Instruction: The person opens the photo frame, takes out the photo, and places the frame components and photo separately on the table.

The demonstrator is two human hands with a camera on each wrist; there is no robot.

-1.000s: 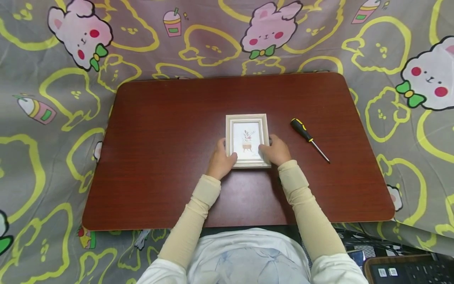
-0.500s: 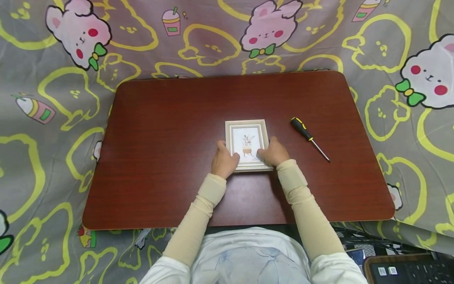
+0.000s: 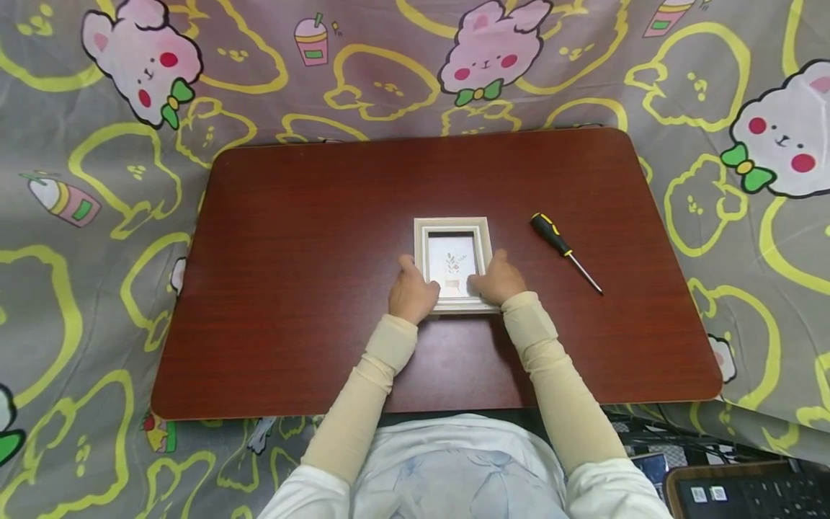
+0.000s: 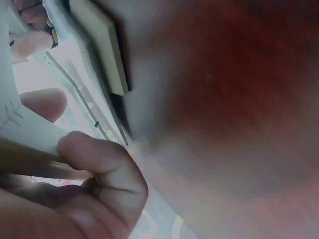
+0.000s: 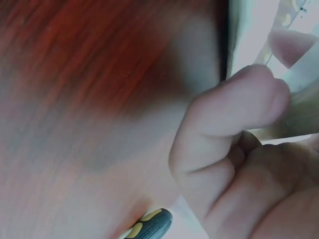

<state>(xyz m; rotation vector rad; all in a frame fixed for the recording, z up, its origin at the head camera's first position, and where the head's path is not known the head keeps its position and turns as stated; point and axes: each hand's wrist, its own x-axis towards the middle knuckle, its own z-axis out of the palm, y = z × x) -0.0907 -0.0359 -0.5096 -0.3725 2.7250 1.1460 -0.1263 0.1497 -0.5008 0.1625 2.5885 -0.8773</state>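
Note:
A small cream picture frame (image 3: 451,225) faces up over the middle of the table, a potted-plant print (image 3: 452,252) inside it. My left hand (image 3: 411,292) grips its lower left side with the thumb over the front. At the lower right side, my right hand (image 3: 502,280) holds it in the same way. The left wrist view has the left hand's (image 4: 107,184) curled finger against the frame's edge; the right wrist view shows a bent finger of the right hand (image 5: 234,134) at the opposite edge. Whether the frame touches the table is unclear.
A black-and-yellow screwdriver (image 3: 547,231) lies right of the frame, its tip pointing toward the table's front right. The reddish-brown table (image 3: 292,288) has rounded corners. Patterned cloth (image 3: 389,79) hangs behind and beside it. A dark device (image 3: 733,497) is below at the right.
The frame came slightly toward me, and its tilt changed, so a dark inner edge now shows above the print. My left hand shifted a little right. The screwdriver stayed put.

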